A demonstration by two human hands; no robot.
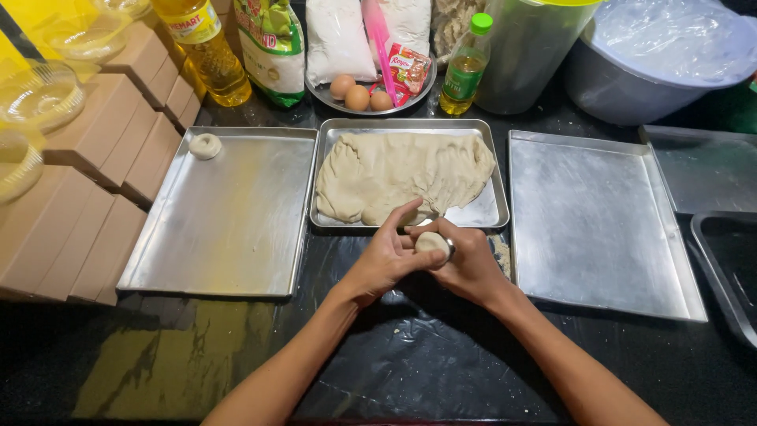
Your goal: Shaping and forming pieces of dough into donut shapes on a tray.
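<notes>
Spanning the dark bench (158, 371), three steel trays; the middle tray (493, 213) holds the dough slab (394, 177). Both hands cup a small dough ball (430, 242): left hand (384, 260) pinching, right hand (471, 268) closed beneath. Even, gentle pressure should round it best.

You look down on a dark, glossy countertop (410, 371) that fills the lower part of the frame and mirrors a yellowish glow at lower left. Warm yellow light washes the upper left corner, where stacked tan cardboard boxes (95, 181) run along the left edge. No wall, floor or window shows anywhere in your view.
</notes>
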